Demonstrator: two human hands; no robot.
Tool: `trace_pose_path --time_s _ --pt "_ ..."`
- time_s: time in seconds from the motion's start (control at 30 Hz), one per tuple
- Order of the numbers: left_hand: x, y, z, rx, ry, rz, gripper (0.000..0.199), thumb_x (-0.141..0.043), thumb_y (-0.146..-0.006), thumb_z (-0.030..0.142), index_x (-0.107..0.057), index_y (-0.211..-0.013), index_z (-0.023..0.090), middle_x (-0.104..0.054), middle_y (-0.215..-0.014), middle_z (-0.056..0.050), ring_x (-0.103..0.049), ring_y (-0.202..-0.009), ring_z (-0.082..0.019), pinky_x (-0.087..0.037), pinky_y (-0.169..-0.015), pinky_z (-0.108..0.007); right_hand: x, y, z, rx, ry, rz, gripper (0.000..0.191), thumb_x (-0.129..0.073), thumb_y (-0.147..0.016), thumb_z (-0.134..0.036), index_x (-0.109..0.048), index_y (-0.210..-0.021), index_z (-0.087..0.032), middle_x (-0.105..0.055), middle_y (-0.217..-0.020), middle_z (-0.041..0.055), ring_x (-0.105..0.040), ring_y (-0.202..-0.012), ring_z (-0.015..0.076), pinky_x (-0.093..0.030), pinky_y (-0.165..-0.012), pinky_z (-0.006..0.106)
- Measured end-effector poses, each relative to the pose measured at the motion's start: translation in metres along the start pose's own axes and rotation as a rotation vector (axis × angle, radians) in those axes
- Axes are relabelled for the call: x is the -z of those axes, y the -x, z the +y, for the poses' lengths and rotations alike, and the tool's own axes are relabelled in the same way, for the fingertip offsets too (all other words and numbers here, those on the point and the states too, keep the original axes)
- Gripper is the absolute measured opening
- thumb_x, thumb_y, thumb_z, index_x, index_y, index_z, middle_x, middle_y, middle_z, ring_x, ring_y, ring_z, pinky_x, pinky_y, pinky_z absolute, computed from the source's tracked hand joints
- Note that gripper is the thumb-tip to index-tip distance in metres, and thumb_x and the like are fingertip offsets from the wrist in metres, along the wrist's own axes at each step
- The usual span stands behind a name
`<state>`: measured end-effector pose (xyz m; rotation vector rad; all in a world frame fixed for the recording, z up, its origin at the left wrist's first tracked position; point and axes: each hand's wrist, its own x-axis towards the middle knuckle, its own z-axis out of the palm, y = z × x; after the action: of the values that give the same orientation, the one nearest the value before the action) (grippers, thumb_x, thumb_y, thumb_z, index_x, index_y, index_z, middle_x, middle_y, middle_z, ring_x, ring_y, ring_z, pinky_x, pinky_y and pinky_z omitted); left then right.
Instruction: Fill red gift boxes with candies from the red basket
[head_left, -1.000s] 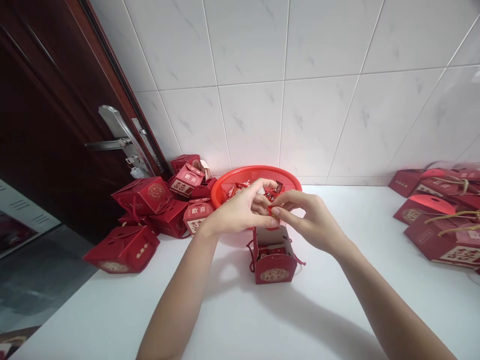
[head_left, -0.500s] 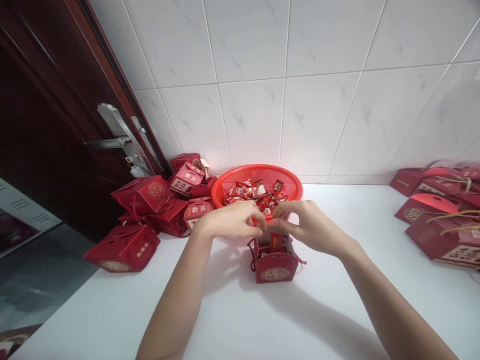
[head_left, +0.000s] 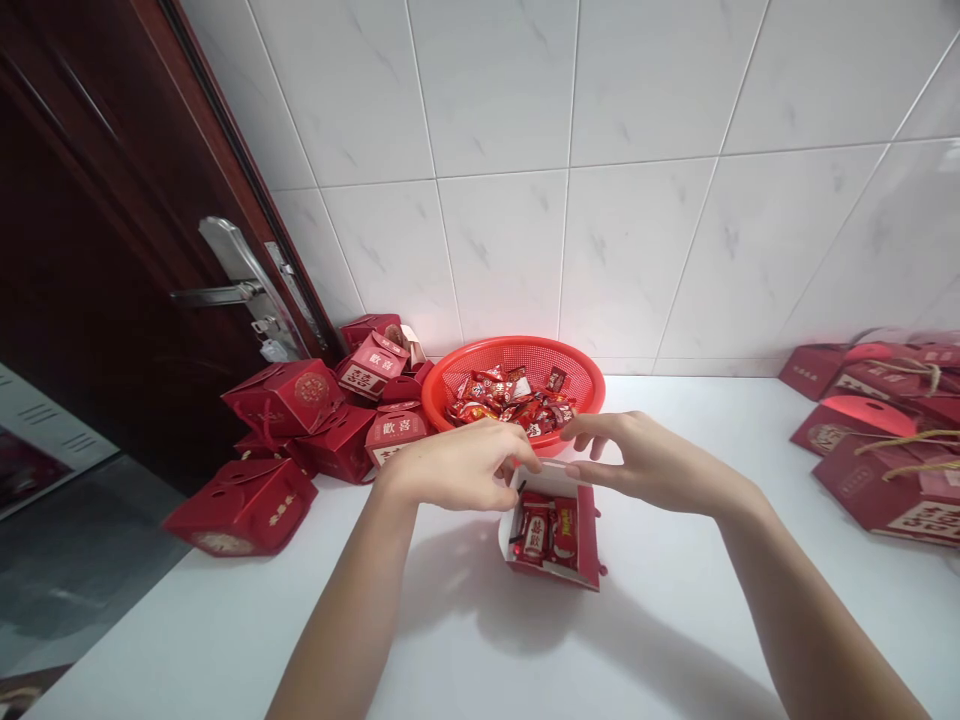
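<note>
A small red candy box is turned so that its uncovered top faces me. Inside it lie red-wrapped candies, and a short cord hangs at its right side. My left hand has its thumb and fingers closed on the far left edge of the box; the fingertips are partly hidden. Just right of the far edge, my right hand holds nothing, thumb and fingers apart. Beyond both hands stands a red plastic basket with many wrapped candies.
Red gift boxes are piled on the left of the white table, beside a dark door. More red boxes with cord handles sit at the right edge. A tiled wall rises behind the basket.
The box has tipped and turned, so its inside and candies show more. My right hand has moved right, away from the box, and its fingers have spread. My left hand stays at the box.
</note>
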<state>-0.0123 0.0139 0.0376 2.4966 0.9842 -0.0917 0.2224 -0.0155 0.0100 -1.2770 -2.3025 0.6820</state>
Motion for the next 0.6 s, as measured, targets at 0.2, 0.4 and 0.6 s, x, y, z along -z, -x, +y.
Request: trace_pose_path --time_s 0.2,0.4,0.6 --pt "-0.001 0.012 0.015 -0.034 -0.015 0.079 0.033 -0.055 -0.076 0.015 -0.072 -0.104 0.022 -0.061 -0.097 -0.004 -0.060 -0.090 -0.020 -0.045 -0.077 -0.029 0.003 0.005 0.001 0.053 -0.042 -0.013 0.033 -0.059 -0.093 -0.050 -0.070 -0.112 -0.025 -0.073 -0.097 0.0070 -0.067 -0.087 0.0245 -0.051 -0.072 0.034" --pt "-0.001 0.011 0.014 -0.007 0.011 0.096 0.027 -0.055 -0.077 0.020 -0.069 -0.101 0.022 -0.056 -0.095 -0.004 -0.059 -0.088 -0.020 -0.043 -0.072 -0.029 0.001 0.005 -0.002 -0.031 0.070 -0.062 0.034 -0.063 -0.091 -0.041 -0.065 -0.121 -0.025 -0.072 -0.100 0.0071 -0.066 -0.086 0.0246 -0.049 -0.070 0.033" --pt "-0.001 0.004 0.008 -0.017 0.027 0.057 0.016 -0.061 -0.077 0.022 -0.069 -0.091 0.020 -0.058 -0.091 -0.003 -0.059 -0.086 -0.020 -0.044 -0.071 -0.028 0.000 0.003 0.002 -0.088 0.078 -0.120 0.041 -0.066 -0.088 -0.041 -0.064 -0.126 -0.027 -0.071 -0.095 0.0058 -0.065 -0.077 0.0222 -0.046 -0.062 0.030"
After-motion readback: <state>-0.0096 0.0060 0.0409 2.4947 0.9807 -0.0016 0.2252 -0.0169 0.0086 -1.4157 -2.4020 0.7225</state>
